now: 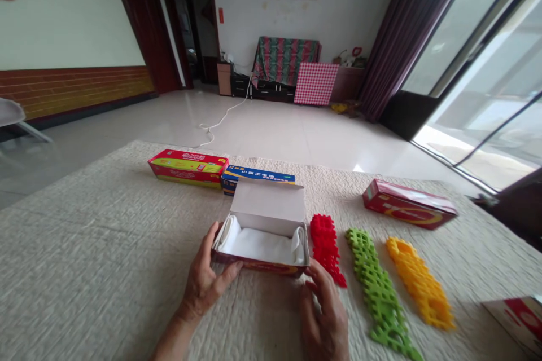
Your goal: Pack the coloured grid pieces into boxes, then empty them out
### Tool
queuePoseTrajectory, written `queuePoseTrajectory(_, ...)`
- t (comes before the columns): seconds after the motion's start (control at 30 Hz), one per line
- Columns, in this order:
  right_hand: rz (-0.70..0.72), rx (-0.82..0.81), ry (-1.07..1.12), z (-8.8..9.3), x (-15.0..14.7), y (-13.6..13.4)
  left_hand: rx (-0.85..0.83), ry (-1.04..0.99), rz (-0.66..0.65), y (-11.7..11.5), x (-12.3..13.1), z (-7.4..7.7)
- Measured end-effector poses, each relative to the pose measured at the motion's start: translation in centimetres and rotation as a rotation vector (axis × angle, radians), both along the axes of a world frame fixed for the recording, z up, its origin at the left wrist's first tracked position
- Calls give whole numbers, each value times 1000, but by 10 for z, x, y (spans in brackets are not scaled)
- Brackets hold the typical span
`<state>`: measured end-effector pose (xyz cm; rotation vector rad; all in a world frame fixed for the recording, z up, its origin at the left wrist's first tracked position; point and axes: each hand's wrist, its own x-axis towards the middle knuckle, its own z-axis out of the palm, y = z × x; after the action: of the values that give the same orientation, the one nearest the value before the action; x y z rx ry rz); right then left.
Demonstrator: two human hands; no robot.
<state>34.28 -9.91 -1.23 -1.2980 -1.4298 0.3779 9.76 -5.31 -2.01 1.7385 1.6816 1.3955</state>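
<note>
An open cardboard box (262, 267) sits on the pale quilted cover in front of me, its white-lined lid (269, 200) raised at the back. Folded white cloth (262, 244) lines the inside, with rolled-up edges at both ends. My left hand (207, 276) grips the box's left end, thumb along the front wall and fingers on the side. At the front right corner, the fingertips of my right hand (324, 310) touch the box; its fingers are bent and the thumb stands apart from them. Just right of the box lies a stack of red interlocking plastic pieces (326, 242).
Green plastic pieces (376, 287) and yellow ones (421, 282) lie in rows to the right. Behind stand a red-and-yellow box (188, 166) and a blue box (258, 174). A dark red box (409, 204) lies far right, another box (514, 316) at the right edge.
</note>
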Motion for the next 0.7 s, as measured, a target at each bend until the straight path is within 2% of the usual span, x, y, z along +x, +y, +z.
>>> queuePoseTrajectory(0.1,15,-23,15,4,-2,-2,-69,-85,-31,-1,-2,-2)
queuePoseTrajectory(0.3,30,-31,1,4,2,-2,-80,-130,-104,-2,-3,-2)
queuePoseTrajectory(0.43,60,-33,-23,0,5,-1,-77,-94,-101,-2,-3,-1)
queuePoseTrajectory(0.7,-10,43,-78,-3,-2,7,-34,-48,-61,-1,8,6)
